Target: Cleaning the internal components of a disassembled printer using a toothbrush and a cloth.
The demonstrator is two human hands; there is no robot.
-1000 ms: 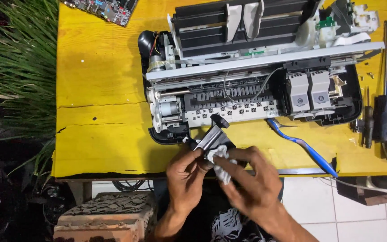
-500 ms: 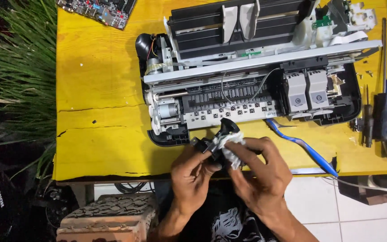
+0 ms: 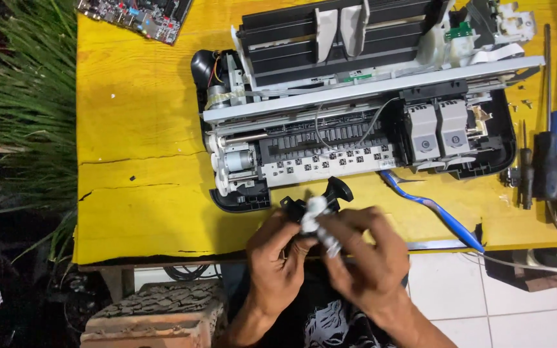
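Black-and-white plastic printer part [image 3: 317, 209] gripped between both hands, left hand [image 3: 277, 258] closed around its dark end, right hand [image 3: 363, 252] pinching the white end, just below the opened printer [image 3: 356, 116]; apparently mid-disassembly, calling next for careful twisting apart.

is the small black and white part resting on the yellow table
No, the small black and white part is held up between the left hand and right hand, at the near edge of the yellow table.

Yellow wooden table [image 3: 136, 161] bears an opened printer [image 3: 356, 116], circuit board [image 3: 138, 14], probably screwdrivers [image 3: 549, 161]
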